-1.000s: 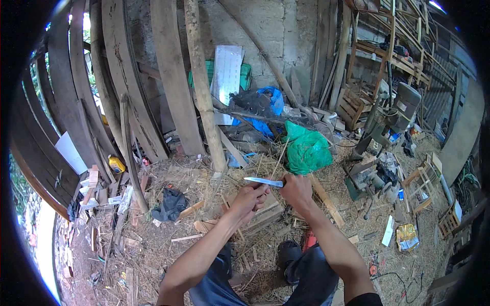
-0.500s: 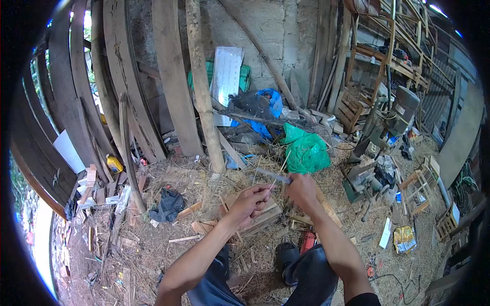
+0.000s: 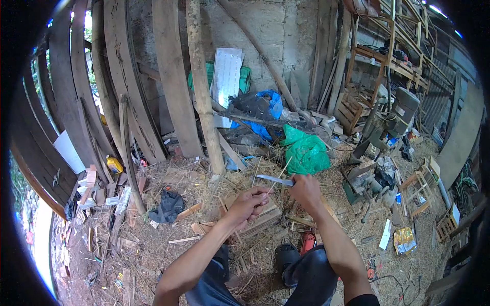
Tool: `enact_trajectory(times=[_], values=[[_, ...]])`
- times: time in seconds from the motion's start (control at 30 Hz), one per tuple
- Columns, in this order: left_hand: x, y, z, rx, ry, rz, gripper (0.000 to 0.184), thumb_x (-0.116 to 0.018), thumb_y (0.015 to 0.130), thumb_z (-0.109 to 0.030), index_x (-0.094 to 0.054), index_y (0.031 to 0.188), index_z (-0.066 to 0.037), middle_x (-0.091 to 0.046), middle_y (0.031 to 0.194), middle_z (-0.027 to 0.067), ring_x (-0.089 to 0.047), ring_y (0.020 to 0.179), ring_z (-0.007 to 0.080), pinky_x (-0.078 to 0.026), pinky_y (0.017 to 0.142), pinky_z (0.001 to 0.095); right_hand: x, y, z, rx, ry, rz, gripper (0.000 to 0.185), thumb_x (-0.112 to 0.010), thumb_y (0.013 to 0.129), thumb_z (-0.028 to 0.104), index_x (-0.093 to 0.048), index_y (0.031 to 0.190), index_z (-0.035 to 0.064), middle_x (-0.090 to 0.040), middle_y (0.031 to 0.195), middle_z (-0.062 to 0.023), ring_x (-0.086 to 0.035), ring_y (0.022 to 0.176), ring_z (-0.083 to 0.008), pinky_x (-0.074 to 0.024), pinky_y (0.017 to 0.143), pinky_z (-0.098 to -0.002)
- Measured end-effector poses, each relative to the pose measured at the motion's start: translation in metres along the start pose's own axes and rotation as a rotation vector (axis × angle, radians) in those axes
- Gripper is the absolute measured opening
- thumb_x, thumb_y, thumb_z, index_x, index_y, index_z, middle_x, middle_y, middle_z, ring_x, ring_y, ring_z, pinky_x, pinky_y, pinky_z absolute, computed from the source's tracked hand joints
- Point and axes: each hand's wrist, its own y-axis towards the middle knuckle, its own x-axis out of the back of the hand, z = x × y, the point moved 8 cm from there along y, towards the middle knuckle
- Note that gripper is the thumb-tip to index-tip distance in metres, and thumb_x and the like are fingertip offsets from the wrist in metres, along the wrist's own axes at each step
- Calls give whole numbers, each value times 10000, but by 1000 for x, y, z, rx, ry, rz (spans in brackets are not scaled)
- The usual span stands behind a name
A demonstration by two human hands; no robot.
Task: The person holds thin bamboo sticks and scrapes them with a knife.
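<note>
My left hand (image 3: 250,205) is closed around a thin wooden stick (image 3: 280,176), which slants up and to the right out of my fingers. In my closed right hand (image 3: 306,192) is a knife (image 3: 274,179), its pale blade pointing left across the stick. Whether the edge touches the wood I cannot tell. Below my hands lies a small stack of boards (image 3: 261,222) on the straw-strewn floor. My legs and dark shoes show at the bottom of the view.
A green plastic bag (image 3: 306,153) lies ahead beside a blue tarp (image 3: 269,102). An upright wooden pole (image 3: 202,92) stands left of centre. Close by my foot is a red object (image 3: 308,241). A machine (image 3: 403,112) stands at right. A black cloth or bag (image 3: 168,206) lies left.
The knife blade has turned flatter and shows more of its side; my right hand has shifted slightly right and down. My left hand keeps its hold on the stick.
</note>
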Motion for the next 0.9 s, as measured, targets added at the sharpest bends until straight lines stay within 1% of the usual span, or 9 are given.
enact_trajectory(times=[0.07, 0.13, 0.27, 0.33, 0.47, 0.67, 0.73, 0.8, 0.9], values=[[1, 4, 7, 12, 10, 10, 268, -496, 938, -150, -510, 1181, -38, -411, 763, -30, -274, 481, 9, -190, 382, 173, -10, 0, -13, -37, 22, -23, 123, -625, 741, 202, -678, 732, 92, -631, 692, -186, -622, 661, -352, -498, 599, -457], [1, 7, 7, 11, 18, 13, 270, -496, 938, -150, -510, 1183, -37, -411, 765, -28, -278, 482, 7, -196, 383, 171, -13, 1, -16, -62, -69, 31, 176, -581, 759, 226, -707, 791, 107, -648, 738, -183, -636, 685, -355, -514, 620, -436], [-1, 11, 4, 3, 33, -17, 290, -502, 931, -140, -504, 1197, -22, -403, 744, -32, -267, 478, 11, -193, 394, 168, -10, 7, -24, -96, -72, 45, 185, -580, 752, 229, -708, 776, 97, -648, 729, -185, -638, 665, -359, -519, 606, -433], [-1, 15, 5, -13, 16, -5, 285, -497, 933, -135, -505, 1195, -22, -406, 747, -31, -269, 481, 10, -196, 395, 166, -9, 8, -28, -96, -119, -28, 189, -572, 755, 228, -705, 754, 94, -644, 699, -183, -641, 643, -351, -521, 593, -430], [0, 16, -1, -18, 70, -16, 273, -481, 938, -119, -508, 1191, -19, -414, 750, -32, -275, 487, 8, -204, 396, 163, -10, 10, -29, -107, -90, -21, 157, -609, 751, 223, -693, 733, 92, -638, 704, -181, -623, 656, -350, -508, 615, -446], [8, 21, 0, -37, 149, -45, 258, -479, 938, -122, -529, 1168, -16, -426, 740, -39, -298, 496, 9, -220, 398, 165, -22, 16, -39, -166, -95, 21, 204, -621, 749, 238, -685, 739, 44, -642, 720, -191, -631, 689, -360, -515, 645, -443], [8, 3, -8, -33, 255, -80, 255, -495, 932, -126, -540, 1157, -17, -449, 731, -31, -321, 500, 11, -249, 413, 168, -38, 16, -83, -395, -1, 134, 253, -623, 752, 270, -687, 770, 26, -650, 796, -228, -646, 768, -374, -524, 676, -441], [19, -9, -13, -30, 382, -125, 252, -511, 925, -130, -551, 1147, -17, -473, 721, -23, -343, 503, 14, -279, 428, 172, -10, -10, -123, -569, -52, 93, 320, -645, 750, 308, -677, 780, -9, -641, 835, -253, -632, 824, -398, -519, 713, -447], [44, -21, -17, -91, 384, -218, 252, -508, 925, -126, -561, 1149, -23, -477, 732, -23, -353, 510, 18, -292, 438, 172, -21, -28, -149, -601, -77, 86, 352, -623, 774, 315, -661, 772, -35, -636, 812, -261, -628, 808, -407, -518, 705, -451]])
